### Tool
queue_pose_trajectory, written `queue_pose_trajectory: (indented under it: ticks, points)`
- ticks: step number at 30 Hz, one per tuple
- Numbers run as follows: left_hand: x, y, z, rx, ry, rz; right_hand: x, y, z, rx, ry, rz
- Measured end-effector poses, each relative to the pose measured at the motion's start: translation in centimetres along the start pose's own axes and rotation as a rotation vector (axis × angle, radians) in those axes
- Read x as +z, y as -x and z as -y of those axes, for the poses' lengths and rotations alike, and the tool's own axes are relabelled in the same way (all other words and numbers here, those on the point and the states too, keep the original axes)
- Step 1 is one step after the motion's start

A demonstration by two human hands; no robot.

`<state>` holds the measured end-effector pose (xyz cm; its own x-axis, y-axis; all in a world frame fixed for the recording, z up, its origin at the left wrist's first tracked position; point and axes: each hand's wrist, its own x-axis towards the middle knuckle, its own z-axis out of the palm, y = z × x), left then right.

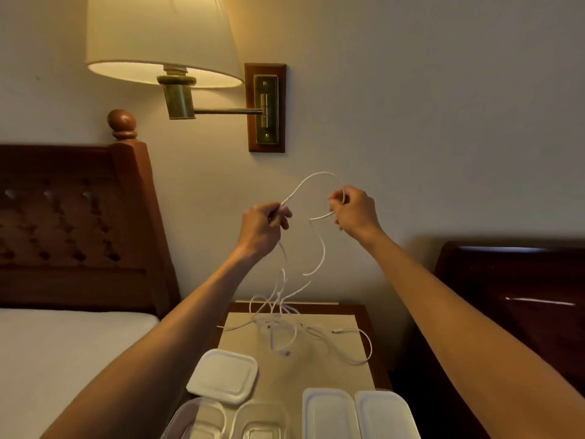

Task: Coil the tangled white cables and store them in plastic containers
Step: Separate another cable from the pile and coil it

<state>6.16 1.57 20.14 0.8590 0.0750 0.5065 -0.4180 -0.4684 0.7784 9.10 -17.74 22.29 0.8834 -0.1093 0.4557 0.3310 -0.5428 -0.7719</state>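
Note:
Both my hands are raised in front of the wall, each pinching the same white cable (311, 178). It arches in a loop between my left hand (265, 225) and my right hand (354, 210). From both hands the cable hangs down into a tangle of white cables (282, 323) on the nightstand (361, 315). Near the front edge lie a square white lid (223, 374), two open clear plastic containers (202, 421) (262, 423), and two rectangular white lids (329, 413) (384, 415).
A bed with a white sheet (63, 353) and a wooden headboard (79, 223) stands to the left. A lit wall lamp (164, 39) on a brass arm hangs above. Dark glossy furniture (519, 296) is on the right.

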Motion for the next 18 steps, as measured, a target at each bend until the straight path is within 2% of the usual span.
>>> queue_pose_trajectory:
  ticks: [3,6,8,11,15,18]
  points:
    - [-0.2,-0.7,-1.3,-0.038,0.069,-0.023,2.1,3.3,-3.3,0.231,0.048,0.013]
    - [-0.1,-0.9,-2.5,-0.112,0.163,-0.066,4.9,7.4,-4.6,0.247,-0.004,-0.028]
    - [0.1,-0.7,-2.9,-0.157,0.256,-0.059,6.7,9.0,-5.0,0.239,-0.070,0.144]
    - [0.4,0.0,-3.0,-0.198,0.330,-0.030,8.3,10.4,-5.4,0.133,-0.042,0.431]
    - [-0.1,0.6,-2.8,-0.214,0.374,-0.095,9.3,10.7,-7.1,0.010,0.136,0.490]
    - [-0.9,0.4,-1.8,-0.215,0.392,-0.173,8.9,10.8,-8.4,0.113,0.136,0.627]
